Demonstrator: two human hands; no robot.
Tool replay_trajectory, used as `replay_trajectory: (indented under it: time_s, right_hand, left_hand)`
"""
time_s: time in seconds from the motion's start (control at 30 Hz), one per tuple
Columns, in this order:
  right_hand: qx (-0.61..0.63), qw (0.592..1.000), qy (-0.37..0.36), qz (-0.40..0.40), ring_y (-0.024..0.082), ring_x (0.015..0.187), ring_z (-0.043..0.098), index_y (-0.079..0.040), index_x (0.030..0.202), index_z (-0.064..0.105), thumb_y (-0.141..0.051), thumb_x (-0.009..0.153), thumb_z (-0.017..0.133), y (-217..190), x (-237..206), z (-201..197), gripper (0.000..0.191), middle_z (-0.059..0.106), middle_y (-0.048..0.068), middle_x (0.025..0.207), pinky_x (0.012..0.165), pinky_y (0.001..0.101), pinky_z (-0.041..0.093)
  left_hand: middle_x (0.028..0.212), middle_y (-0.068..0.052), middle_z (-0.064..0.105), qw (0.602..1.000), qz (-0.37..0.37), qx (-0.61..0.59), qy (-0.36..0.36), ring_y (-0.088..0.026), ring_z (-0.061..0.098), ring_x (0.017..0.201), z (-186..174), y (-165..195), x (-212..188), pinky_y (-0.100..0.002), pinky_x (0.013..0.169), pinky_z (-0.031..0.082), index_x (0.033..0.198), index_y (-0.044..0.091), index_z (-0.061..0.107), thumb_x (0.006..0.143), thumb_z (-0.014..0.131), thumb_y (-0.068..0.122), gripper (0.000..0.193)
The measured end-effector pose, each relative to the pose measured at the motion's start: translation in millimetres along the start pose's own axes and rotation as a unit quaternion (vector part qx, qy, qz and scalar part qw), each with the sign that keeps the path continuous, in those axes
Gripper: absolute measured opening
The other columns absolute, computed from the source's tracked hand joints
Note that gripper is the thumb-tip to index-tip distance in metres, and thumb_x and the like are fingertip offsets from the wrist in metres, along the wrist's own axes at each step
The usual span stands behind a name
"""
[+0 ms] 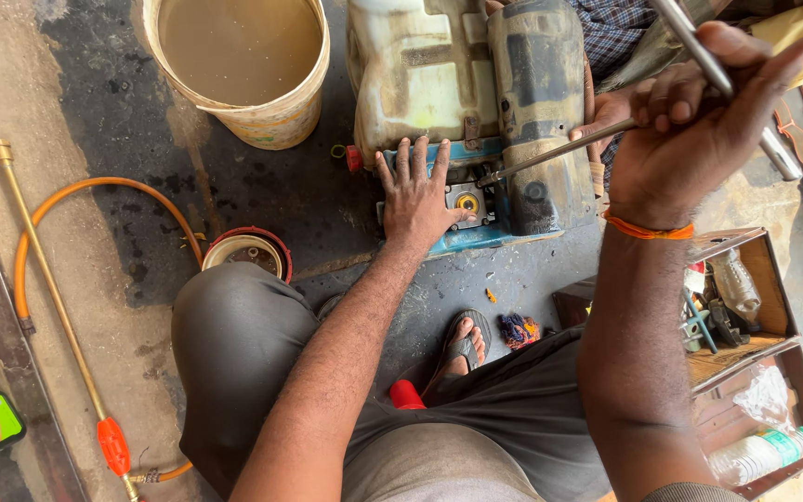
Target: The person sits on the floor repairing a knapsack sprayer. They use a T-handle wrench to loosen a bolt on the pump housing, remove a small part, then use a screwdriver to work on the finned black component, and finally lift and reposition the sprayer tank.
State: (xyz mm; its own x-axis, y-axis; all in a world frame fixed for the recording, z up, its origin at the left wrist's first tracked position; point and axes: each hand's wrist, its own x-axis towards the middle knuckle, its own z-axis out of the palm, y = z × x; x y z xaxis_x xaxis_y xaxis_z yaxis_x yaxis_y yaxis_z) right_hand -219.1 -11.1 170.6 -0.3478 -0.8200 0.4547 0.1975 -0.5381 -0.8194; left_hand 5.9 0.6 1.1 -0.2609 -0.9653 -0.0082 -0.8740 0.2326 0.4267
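Two hands work on a grimy sprayer machine lying on the dark floor. The right hand is clamped tight around a long metal rod – its far tip rests at the brass fitting on the blue base of the machine. The left hand lies flat, fingers spread, pressing on that blue base just beside the fitting, touching it with the thumb; it holds nothing. Another person's hand rests against the machine's right side. A bucket of murky water stands to the left of the machine – near it a small red-rimmed can. An orange hose and a brass lance lie well apart at the left, and a wooden box of odds and ends sits at the right
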Motion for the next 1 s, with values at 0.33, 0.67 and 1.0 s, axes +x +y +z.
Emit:
replay_trajectory:
  time_s: [0.33,0.67,1.0]
  right_hand:
    - [-0.077,0.996,0.039,-0.006,0.011,0.051,0.032,0.002,0.11,0.069,-0.057,0.112,0.046,-12.5,-15.0,55.6,0.063,0.039,0.005,0.064,0.048,0.0293,0.03]
    - [-0.496,0.694,-0.52,0.046,0.012,0.053,0.032,0.002,0.107,0.065,-0.057,0.113,0.041,-66.3,67.1,26.6,0.065,0.039,0.006,0.066,0.05,0.0302,0.03]
    - [-0.432,0.766,-0.472,-0.065,0.014,0.054,0.033,0.002,0.103,0.061,-0.058,0.114,0.036,-42.3,44.2,28.8,0.066,0.04,0.007,0.067,0.051,0.031,0.03]
  left_hand:
    - [0.156,-0.014,0.033,1.0,0.004,0.001,0.003,-0.038,0.025,0.15,-1.2,0.8,0.7,-0.072,0.122,0.009,0.158,0.019,0.032,0.055,0.085,0.076,0.129]
    - [0.155,-0.016,0.037,1.0,0.008,-0.014,0.019,-0.04,0.028,0.148,-1.5,0.7,1.6,-0.074,0.121,0.012,0.157,0.015,0.034,0.057,0.087,0.07,0.126]
    - [0.155,-0.016,0.036,0.999,-0.006,-0.017,0.027,-0.041,0.027,0.149,5.2,1.0,4.7,-0.078,0.116,0.018,0.157,0.021,0.031,0.054,0.087,0.069,0.127]
